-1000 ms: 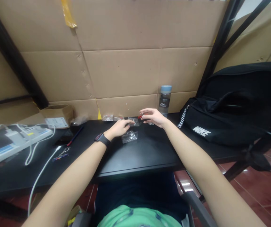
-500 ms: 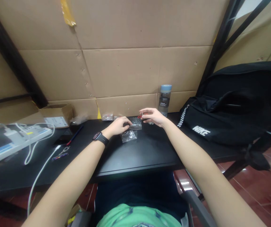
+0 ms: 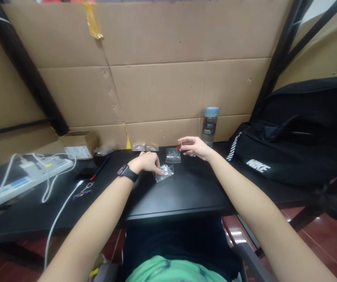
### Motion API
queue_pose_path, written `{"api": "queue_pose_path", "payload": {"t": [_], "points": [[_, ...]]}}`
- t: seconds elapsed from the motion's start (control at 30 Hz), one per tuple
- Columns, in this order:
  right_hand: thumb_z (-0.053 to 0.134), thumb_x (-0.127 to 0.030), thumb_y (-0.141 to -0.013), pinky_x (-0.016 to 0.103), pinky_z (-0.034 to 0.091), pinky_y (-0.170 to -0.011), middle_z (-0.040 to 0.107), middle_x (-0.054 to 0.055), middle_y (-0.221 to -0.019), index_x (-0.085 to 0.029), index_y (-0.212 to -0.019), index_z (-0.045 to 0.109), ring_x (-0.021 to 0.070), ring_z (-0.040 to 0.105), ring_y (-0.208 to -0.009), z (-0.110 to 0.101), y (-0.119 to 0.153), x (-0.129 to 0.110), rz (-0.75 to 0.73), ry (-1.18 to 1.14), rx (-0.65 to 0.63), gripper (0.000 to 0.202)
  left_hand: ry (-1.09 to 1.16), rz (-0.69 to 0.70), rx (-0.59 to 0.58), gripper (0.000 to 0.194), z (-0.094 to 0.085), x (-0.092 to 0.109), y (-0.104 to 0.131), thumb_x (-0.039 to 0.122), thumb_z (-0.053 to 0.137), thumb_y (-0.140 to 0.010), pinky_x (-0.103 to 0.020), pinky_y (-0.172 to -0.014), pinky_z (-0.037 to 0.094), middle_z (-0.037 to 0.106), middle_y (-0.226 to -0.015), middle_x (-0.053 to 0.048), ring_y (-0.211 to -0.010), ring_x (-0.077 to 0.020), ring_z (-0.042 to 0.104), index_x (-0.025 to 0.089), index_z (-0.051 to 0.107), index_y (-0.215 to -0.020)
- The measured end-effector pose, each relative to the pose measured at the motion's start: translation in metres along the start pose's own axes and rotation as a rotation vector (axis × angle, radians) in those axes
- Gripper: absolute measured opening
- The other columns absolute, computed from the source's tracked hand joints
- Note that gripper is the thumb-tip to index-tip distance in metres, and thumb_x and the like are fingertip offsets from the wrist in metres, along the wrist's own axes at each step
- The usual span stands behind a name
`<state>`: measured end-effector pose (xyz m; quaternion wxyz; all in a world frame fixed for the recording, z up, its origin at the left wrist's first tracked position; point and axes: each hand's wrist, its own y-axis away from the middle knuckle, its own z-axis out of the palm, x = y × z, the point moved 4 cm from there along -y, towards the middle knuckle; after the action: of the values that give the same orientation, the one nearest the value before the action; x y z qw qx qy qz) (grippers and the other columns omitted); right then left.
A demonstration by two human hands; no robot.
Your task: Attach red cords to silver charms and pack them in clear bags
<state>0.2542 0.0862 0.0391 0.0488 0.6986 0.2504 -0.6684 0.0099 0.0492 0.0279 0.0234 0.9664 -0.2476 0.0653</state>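
My left hand (image 3: 150, 161), with a dark watch on its wrist, reaches down to a small clear plastic bag (image 3: 166, 174) on the black table. Its fingers are curled, with the tips on the bag's left edge. Just behind lies another small clear bag (image 3: 173, 155), flat and apart from both hands. Above the table to the right, my right hand (image 3: 196, 147) pinches a small red item (image 3: 179, 147) with a thin metallic part between thumb and fingers. The item is too small to make out exactly.
Two small packets (image 3: 139, 146) lie by the cardboard wall. A water bottle (image 3: 209, 127) stands behind my right hand, with a black bag (image 3: 274, 145) to its right. At left are a cardboard box (image 3: 80, 144), a power strip (image 3: 24, 184), a white cable and a keychain (image 3: 83, 192).
My left hand has moved from beside the rear bag down to the nearer plastic bag and touches it. The right hand still holds the red item. The view has shifted slightly.
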Motion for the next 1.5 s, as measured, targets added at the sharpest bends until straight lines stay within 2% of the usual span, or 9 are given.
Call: {"api": "queue_pose_path", "payload": {"t": [0.17,0.33,0.63,0.77,0.9,1.1,1.23,1.37,1.5], "points": [[0.089,-0.025,-0.071,0.029,0.066,-0.070,0.070,0.011,-0.121,-0.023,-0.111,0.077,0.0196,0.074,-0.090,-0.002,-0.001,0.003,-0.006,0.017,-0.010,0.041,0.056,0.056,-0.085,0.026,-0.005,-0.003,0.006,0.048,0.088,-0.065,-0.031,-0.083,0.046,0.079,-0.088,-0.002,-0.088,-0.0252,0.071,0.026,0.080,-0.077],[0.089,-0.026,-0.072,0.029,0.066,-0.069,0.070,0.011,-0.122,-0.024,-0.111,0.078,0.0188,0.074,-0.089,-0.003,-0.003,0.004,-0.012,0.028,-0.007,0.040,0.172,0.148,-0.030,0.016,-0.012,-0.031,0.008,0.028,0.070,-0.079,-0.025,-0.073,0.050,0.080,-0.094,-0.002,-0.083,-0.0194,0.072,0.023,0.080,-0.090],[0.089,-0.026,-0.072,0.029,0.066,-0.071,0.069,0.011,-0.121,-0.023,-0.111,0.078,0.0200,0.074,-0.091,-0.002,-0.002,0.003,0.008,0.045,-0.013,0.041,0.149,-0.222,0.308,0.029,-0.038,-0.097,0.028,0.026,0.063,-0.081,-0.028,-0.071,0.051,0.077,-0.098,-0.005,-0.086,-0.0222,0.071,0.021,0.065,-0.109],[0.089,-0.026,-0.071,0.028,0.066,-0.072,0.069,0.011,-0.121,-0.023,-0.111,0.077,0.0197,0.074,-0.091,-0.001,-0.002,0.002,0.011,0.047,-0.021,0.042,-0.021,-0.529,0.367,0.028,-0.041,-0.127,0.044,0.029,0.064,-0.085,-0.037,-0.087,0.051,0.077,-0.109,-0.008,-0.107,-0.0302,0.070,0.025,0.064,-0.112],[0.089,-0.026,-0.071,0.029,0.066,-0.071,0.069,0.011,-0.121,-0.023,-0.111,0.077,0.0197,0.074,-0.090,-0.002,-0.003,0.002,0.013,0.049,-0.017,0.042,-0.099,-0.610,0.437,0.037,-0.040,-0.146,0.051,0.033,0.065,-0.086,-0.044,-0.099,0.048,0.073,-0.126,-0.012,-0.120,-0.0340,0.065,0.026,0.065,-0.122],[0.089,-0.026,-0.072,0.029,0.066,-0.071,0.069,0.010,-0.120,-0.023,-0.111,0.077,0.0186,0.073,-0.088,-0.003,-0.004,0.003,0.008,0.050,-0.019,0.041,-0.052,-0.579,0.342,0.044,-0.043,-0.154,0.053,0.054,0.049,-0.095,-0.037,-0.088,0.052,0.077,-0.115,-0.012,-0.109,-0.0334,0.071,0.024,0.079,-0.102],[0.089,-0.026,-0.071,0.028,0.066,-0.071,0.069,0.010,-0.121,-0.023,-0.111,0.077,0.0186,0.074,-0.088,-0.003,-0.004,0.004,0.014,0.065,-0.012,0.041,0.045,-0.520,0.170,0.055,-0.038,-0.146,0.049,0.073,0.057,-0.083,-0.033,-0.085,0.053,0.081,-0.100,-0.008,-0.100,-0.0313,0.074,0.025,0.081,-0.095],[0.089,-0.025,-0.072,0.028,0.066,-0.072,0.069,0.011,-0.122,-0.023,-0.111,0.077,0.0191,0.074,-0.090,-0.002,-0.003,0.004,0.015,0.072,-0.009,0.041,-0.037,-0.581,0.147,0.037,-0.030,-0.139,0.045,0.047,0.083,-0.065,-0.039,-0.093,0.052,0.080,-0.105,-0.006,-0.108,-0.0330,0.071,0.030,0.081,-0.099],[0.089,-0.027,-0.073,0.028,0.065,-0.072,0.069,0.012,-0.122,-0.023,-0.112,0.077,0.0196,0.074,-0.090,-0.002,-0.003,0.005,0.027,0.064,-0.023,0.042,-0.070,-0.600,0.184,0.037,-0.023,-0.138,0.039,0.028,0.086,-0.059,-0.044,-0.099,0.049,0.080,-0.107,-0.005,-0.110,-0.0338,0.070,0.032,0.081,-0.095]]}}
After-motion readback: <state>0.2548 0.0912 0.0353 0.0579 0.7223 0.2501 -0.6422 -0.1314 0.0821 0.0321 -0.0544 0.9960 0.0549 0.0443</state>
